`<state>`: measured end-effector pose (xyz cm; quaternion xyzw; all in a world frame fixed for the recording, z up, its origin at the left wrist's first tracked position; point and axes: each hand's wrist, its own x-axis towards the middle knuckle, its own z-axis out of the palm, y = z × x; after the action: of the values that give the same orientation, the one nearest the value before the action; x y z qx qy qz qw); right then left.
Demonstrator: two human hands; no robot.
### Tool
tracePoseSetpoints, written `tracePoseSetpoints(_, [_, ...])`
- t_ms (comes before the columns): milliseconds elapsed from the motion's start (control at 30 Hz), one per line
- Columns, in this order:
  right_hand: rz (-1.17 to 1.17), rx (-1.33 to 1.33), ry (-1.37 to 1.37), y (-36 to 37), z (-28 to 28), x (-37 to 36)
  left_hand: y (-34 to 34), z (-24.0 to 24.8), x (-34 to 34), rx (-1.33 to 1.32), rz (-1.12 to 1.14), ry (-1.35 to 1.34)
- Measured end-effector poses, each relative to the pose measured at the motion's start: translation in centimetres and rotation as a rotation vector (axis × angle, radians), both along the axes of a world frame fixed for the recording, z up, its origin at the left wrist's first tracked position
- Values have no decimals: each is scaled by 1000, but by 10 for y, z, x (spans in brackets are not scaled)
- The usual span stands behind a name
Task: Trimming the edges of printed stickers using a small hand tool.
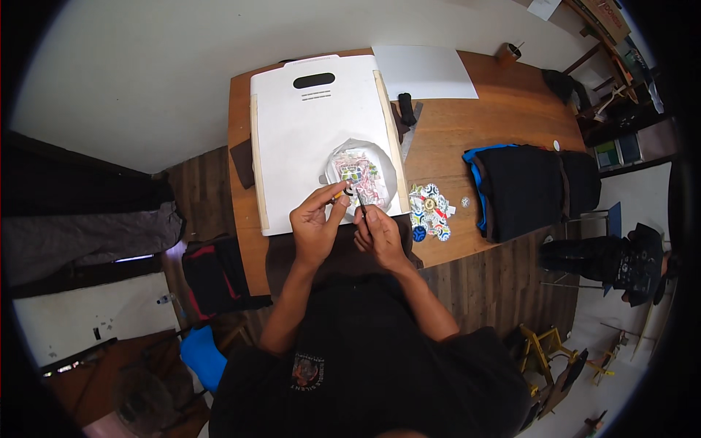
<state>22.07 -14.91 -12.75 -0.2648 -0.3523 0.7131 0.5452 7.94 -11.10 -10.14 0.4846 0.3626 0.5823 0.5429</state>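
Over a white board [288,146] with an oval handle slot, both my hands work close together. My left hand [318,217] is closed, pinching a small piece with black, white and yellow print [348,191] between thumb and fingertips. Fingers curled, my right hand [378,233] grips a slim dark tool [361,204] whose tip meets that piece; its exact kind is too small to tell. Just beyond the hands lies an open, whitish round bag or bowl [391,182] with printed paper scraps [372,190] inside. To its right is a pile of round printed pieces [431,208].
The board rests on a wooden table [445,124]. Folded dark cloth [522,191], a white sheet [427,71], a black roll [406,108] and a brown cup [508,53] are on it. Another person [621,264] is at far right. A blue seat [198,358] stands lower left.
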Motion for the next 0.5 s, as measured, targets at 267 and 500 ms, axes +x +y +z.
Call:
tracePoseSetpoints(267, [-7, -54, -21, 0, -3, -4, -1, -2, 3, -66, 77, -39])
tracePoseSetpoints(500, [-8, -5, 51, -2, -2, -3, -2, -4, 3, -22, 1, -41])
